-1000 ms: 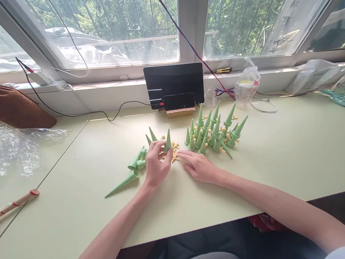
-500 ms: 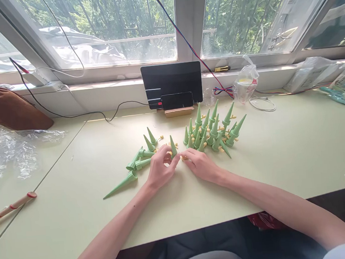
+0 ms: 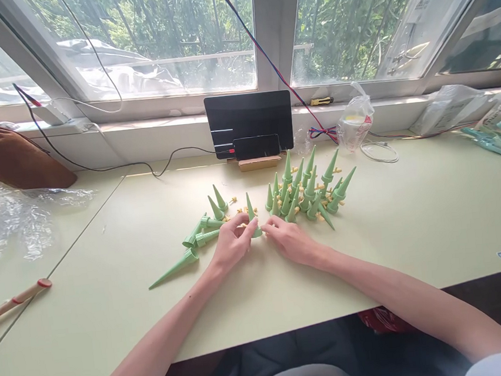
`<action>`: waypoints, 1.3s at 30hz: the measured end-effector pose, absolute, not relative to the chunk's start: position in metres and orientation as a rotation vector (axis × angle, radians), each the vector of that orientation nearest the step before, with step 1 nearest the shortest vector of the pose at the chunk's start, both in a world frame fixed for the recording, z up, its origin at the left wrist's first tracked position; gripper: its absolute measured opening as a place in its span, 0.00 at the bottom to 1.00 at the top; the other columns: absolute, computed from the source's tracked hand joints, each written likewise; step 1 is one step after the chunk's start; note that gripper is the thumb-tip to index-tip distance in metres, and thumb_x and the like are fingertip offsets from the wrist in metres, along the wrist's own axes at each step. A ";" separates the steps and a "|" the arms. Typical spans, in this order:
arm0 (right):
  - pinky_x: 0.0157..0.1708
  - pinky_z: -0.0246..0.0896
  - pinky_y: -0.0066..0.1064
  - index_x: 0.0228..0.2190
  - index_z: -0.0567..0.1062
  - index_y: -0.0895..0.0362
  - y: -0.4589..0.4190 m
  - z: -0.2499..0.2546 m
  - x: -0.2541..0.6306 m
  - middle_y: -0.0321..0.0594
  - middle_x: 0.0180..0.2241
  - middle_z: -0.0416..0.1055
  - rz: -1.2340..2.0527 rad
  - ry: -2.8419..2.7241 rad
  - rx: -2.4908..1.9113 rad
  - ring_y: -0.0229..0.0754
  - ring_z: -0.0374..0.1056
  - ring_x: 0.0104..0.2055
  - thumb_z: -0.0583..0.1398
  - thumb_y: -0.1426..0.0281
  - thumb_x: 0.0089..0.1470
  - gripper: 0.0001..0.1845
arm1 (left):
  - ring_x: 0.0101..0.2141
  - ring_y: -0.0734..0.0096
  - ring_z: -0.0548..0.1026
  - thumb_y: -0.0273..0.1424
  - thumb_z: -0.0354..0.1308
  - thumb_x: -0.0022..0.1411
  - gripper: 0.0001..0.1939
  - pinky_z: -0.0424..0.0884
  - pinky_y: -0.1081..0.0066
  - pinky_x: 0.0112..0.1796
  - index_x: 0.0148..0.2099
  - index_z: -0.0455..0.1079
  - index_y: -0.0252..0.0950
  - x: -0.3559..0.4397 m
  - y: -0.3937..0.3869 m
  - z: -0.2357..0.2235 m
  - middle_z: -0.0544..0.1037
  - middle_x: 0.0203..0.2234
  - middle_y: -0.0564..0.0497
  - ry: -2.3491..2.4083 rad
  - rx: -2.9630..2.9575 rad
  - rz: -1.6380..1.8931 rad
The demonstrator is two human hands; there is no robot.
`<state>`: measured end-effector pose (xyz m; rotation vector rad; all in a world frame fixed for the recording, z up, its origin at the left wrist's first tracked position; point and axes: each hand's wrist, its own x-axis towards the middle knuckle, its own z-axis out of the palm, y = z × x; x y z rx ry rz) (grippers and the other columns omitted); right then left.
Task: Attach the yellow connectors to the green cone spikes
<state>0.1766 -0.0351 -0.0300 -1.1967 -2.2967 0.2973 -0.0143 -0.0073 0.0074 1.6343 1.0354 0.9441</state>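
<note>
My left hand (image 3: 230,243) grips a green plastic watering spike (image 3: 251,208) by its wide base, with the tip pointing up. Close beside that base, the fingertips of my right hand (image 3: 291,240) are pinched together; the small yellow valve between them is mostly hidden. Behind the left fingers lie several loose yellow valves (image 3: 246,211). Left of my hand, two spikes (image 3: 220,198) stand upright, and several more lie on their sides, including a long spike (image 3: 174,268) nearest me. A group of green spikes with yellow valves (image 3: 308,188) stands beyond my right hand.
A black tablet (image 3: 249,117) and a phone (image 3: 256,146) lean at the back by the window. A bagged cup (image 3: 354,122) and coiled cable stand right of them. Clear plastic wrap (image 3: 14,216) and a wooden stick (image 3: 17,300) lie left. The table edge runs before me.
My left hand has brought the spike right and toward me, away from the loose valves. My right fingers have closed on a yellow valve and come up to the spike's base.
</note>
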 end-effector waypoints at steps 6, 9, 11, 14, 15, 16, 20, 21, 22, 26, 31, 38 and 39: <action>0.33 0.65 0.30 0.49 0.70 0.55 -0.036 -0.025 0.175 0.44 0.42 0.67 0.360 -2.176 -1.103 0.39 0.66 0.33 0.50 0.79 0.63 0.17 | 0.13 0.81 0.64 0.46 0.57 0.64 0.16 0.60 0.75 0.15 0.35 0.69 0.37 -0.013 -0.006 0.008 0.67 0.23 0.56 1.059 1.528 0.942; 0.36 0.66 0.31 0.50 0.70 0.55 -0.037 -0.020 0.173 0.44 0.41 0.67 0.382 -2.091 -1.030 0.39 0.66 0.34 0.49 0.77 0.65 0.16 | 0.13 0.83 0.64 0.45 0.58 0.64 0.16 0.61 0.75 0.15 0.35 0.68 0.36 -0.013 -0.007 0.010 0.70 0.27 0.55 1.061 1.516 0.944; 0.38 0.67 0.32 0.51 0.69 0.55 -0.038 -0.018 0.172 0.44 0.41 0.67 0.391 -2.039 -0.982 0.39 0.67 0.36 0.49 0.76 0.66 0.16 | 0.13 0.83 0.66 0.44 0.59 0.63 0.16 0.62 0.75 0.16 0.35 0.67 0.36 -0.013 -0.007 0.012 0.72 0.30 0.54 1.062 1.521 0.939; 0.39 0.68 0.33 0.50 0.68 0.55 -0.039 -0.017 0.171 0.44 0.41 0.67 0.385 -1.965 -0.948 0.40 0.68 0.39 0.49 0.74 0.67 0.14 | 0.13 0.82 0.67 0.43 0.59 0.63 0.15 0.62 0.74 0.16 0.34 0.66 0.36 -0.012 -0.008 0.013 0.72 0.30 0.54 1.061 1.523 0.921; 0.39 0.69 0.33 0.50 0.68 0.54 -0.039 -0.018 0.171 0.44 0.42 0.67 0.381 -1.942 -0.942 0.40 0.68 0.38 0.49 0.74 0.67 0.14 | 0.13 0.82 0.67 0.43 0.59 0.63 0.15 0.62 0.74 0.16 0.34 0.65 0.36 -0.012 -0.008 0.013 0.72 0.30 0.54 1.058 1.518 0.915; 0.38 0.69 0.33 0.50 0.68 0.54 -0.039 -0.018 0.171 0.44 0.42 0.67 0.376 -1.919 -0.937 0.40 0.68 0.37 0.49 0.74 0.67 0.14 | 0.13 0.82 0.67 0.42 0.59 0.63 0.15 0.62 0.74 0.16 0.34 0.65 0.36 -0.012 -0.008 0.014 0.71 0.29 0.55 1.054 1.511 0.909; 0.38 0.71 0.35 0.50 0.67 0.53 -0.040 -0.021 0.171 0.45 0.43 0.67 0.352 -1.854 -0.905 0.39 0.69 0.36 0.50 0.73 0.67 0.13 | 0.12 0.82 0.66 0.42 0.61 0.61 0.15 0.64 0.73 0.16 0.33 0.62 0.37 -0.011 -0.010 0.016 0.72 0.30 0.55 1.006 1.478 0.878; 0.38 0.71 0.35 0.50 0.67 0.53 -0.040 -0.021 0.171 0.45 0.43 0.67 0.342 -1.844 -0.893 0.39 0.69 0.36 0.51 0.74 0.67 0.13 | 0.12 0.82 0.66 0.42 0.61 0.61 0.16 0.64 0.73 0.16 0.33 0.61 0.37 -0.011 -0.010 0.017 0.72 0.31 0.55 0.994 1.472 0.866; 0.38 0.72 0.35 0.50 0.67 0.53 -0.040 -0.021 0.171 0.45 0.42 0.67 0.331 -1.836 -0.876 0.40 0.69 0.36 0.51 0.74 0.67 0.13 | 0.12 0.83 0.66 0.43 0.61 0.61 0.17 0.64 0.73 0.16 0.33 0.60 0.37 -0.011 -0.011 0.018 0.72 0.31 0.55 0.987 1.469 0.851; 0.35 0.73 0.35 0.50 0.68 0.52 -0.039 -0.020 0.170 0.43 0.40 0.67 0.296 -1.809 -0.792 0.39 0.69 0.33 0.52 0.75 0.66 0.13 | 0.13 0.83 0.66 0.43 0.60 0.62 0.19 0.65 0.75 0.17 0.32 0.57 0.37 -0.011 -0.012 0.018 0.70 0.28 0.58 0.984 1.477 0.800; 0.34 0.74 0.34 0.49 0.68 0.52 -0.039 -0.017 0.169 0.44 0.41 0.67 0.280 -1.796 -0.754 0.39 0.69 0.35 0.53 0.77 0.65 0.13 | 0.12 0.81 0.67 0.41 0.59 0.64 0.18 0.62 0.76 0.17 0.32 0.55 0.37 -0.011 -0.012 0.017 0.65 0.23 0.60 0.954 1.497 0.787; 0.34 0.74 0.34 0.48 0.69 0.53 -0.039 -0.017 0.169 0.45 0.41 0.69 0.257 -1.812 -0.768 0.41 0.71 0.39 0.53 0.77 0.65 0.12 | 0.12 0.79 0.68 0.39 0.58 0.65 0.16 0.60 0.77 0.16 0.32 0.56 0.37 -0.010 -0.012 0.014 0.64 0.22 0.61 0.927 1.520 0.789; 0.34 0.74 0.34 0.48 0.69 0.53 -0.039 -0.017 0.169 0.45 0.41 0.69 0.250 -1.815 -0.772 0.41 0.71 0.40 0.53 0.77 0.65 0.12 | 0.12 0.79 0.68 0.39 0.58 0.64 0.16 0.60 0.77 0.16 0.32 0.56 0.37 -0.011 -0.012 0.014 0.64 0.21 0.61 0.927 1.516 0.791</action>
